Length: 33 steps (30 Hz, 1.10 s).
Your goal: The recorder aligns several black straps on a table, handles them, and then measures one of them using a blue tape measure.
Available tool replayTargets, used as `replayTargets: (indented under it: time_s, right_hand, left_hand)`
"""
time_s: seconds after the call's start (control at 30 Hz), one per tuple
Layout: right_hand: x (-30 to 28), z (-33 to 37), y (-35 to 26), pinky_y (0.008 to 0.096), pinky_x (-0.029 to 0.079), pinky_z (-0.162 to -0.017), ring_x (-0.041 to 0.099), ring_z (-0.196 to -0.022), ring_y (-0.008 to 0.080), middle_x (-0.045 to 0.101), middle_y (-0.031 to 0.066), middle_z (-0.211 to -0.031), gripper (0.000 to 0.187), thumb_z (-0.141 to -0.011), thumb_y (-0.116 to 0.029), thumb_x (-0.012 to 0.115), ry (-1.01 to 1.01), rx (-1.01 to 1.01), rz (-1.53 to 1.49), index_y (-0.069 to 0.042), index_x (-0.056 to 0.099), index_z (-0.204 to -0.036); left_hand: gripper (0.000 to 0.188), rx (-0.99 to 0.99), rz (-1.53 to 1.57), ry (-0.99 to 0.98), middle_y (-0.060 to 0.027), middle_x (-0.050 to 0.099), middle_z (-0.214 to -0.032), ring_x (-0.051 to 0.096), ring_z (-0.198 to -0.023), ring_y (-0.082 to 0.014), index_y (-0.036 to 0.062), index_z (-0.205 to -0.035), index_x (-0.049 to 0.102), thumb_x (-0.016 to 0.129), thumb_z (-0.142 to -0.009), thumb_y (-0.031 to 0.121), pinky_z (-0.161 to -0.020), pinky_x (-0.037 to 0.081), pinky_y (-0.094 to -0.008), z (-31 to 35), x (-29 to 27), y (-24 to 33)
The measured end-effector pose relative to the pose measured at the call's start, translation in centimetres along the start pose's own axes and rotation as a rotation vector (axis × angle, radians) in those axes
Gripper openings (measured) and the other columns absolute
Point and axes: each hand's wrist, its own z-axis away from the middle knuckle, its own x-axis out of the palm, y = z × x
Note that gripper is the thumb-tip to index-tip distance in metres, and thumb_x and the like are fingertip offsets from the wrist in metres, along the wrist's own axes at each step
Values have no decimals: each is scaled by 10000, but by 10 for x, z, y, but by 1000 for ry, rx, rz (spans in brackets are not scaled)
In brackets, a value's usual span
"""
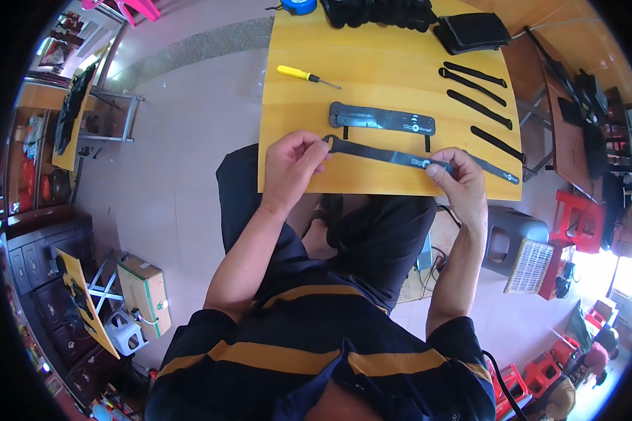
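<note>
Over the near edge of the yellow table, I hold a long black strap (379,153) stretched sideways. My left hand (293,168) pinches its left end, where there is a small loop. My right hand (461,184) grips it farther right, between thumb and fingers. A dark strap end (500,171) shows beyond my right hand; whether it is the same strap I cannot tell. Just behind lies a flat bundle of black straps (383,118) with pale print, two short black strips sticking out under its near side. A screwdriver (298,73) with a yellow handle rests at the left.
Several single black straps (479,109) lie along the right of the yellow table (393,77). Toward its far side are a black bundle (379,12), a folded black stack (472,32) and a blue tape measure (299,6). A grey stool (516,235) stands at the lower right.
</note>
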Motion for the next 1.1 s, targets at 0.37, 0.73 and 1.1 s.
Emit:
replayTargets:
  time_s: [0.37,0.73,1.1]
  right_hand:
    - [6,-39,27,198,416,-620,503,-678,33,601,-40,-771,107,-981,-109,709,137,23,-136,-9,696,-1015]
    - [11,-51,38,189,458,-667,550,-716,37,661,-21,-817,126,-982,-106,702,259,79,-48,-13,725,-1064]
    - [16,-54,38,188,463,-663,554,-710,35,662,-23,-804,122,-963,-90,721,326,125,-33,-13,726,-1057]
  left_hand:
    - [118,269,-509,136,-44,633,-647,594,-564,-103,6,-779,644,712,-869,41,-546,462,-237,-38,11,-16]
    - [104,592,-964,161,-51,567,-705,534,-674,-275,92,-777,619,715,-818,85,-678,389,-414,-47,11,-25]
    - [170,557,-924,162,-8,544,-641,523,-629,-236,113,-726,584,738,-777,64,-681,375,-395,-54,13,-27]
